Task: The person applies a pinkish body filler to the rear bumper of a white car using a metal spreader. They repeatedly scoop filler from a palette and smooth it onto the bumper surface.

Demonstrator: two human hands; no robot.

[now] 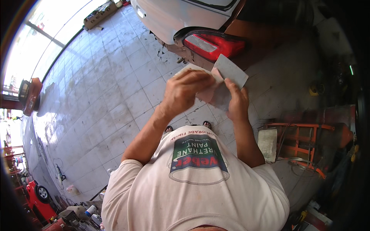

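Note:
My left hand [187,91] is closed, its fingers curled over a pale flat piece [189,67] whose edge shows above the knuckles. My right hand [238,101] grips a thin grey rectangular plate [233,71], tilted upward, with the thumb against its lower edge. Pink paste [216,73] sits along the plate's left side. A blurred pinkish patch [206,94] shows between the hands; whether it belongs to the pale piece or the plate, I cannot tell. Both hands are held out before my chest, close together.
Just ahead stands a white car [169,19] with a red tail light [219,46] and a brownish lower bumper area. Tiled floor [96,100] spreads to the left. An orange metal frame [304,142] is at the right. A red toy-like car [38,200] and clutter lie at the lower left.

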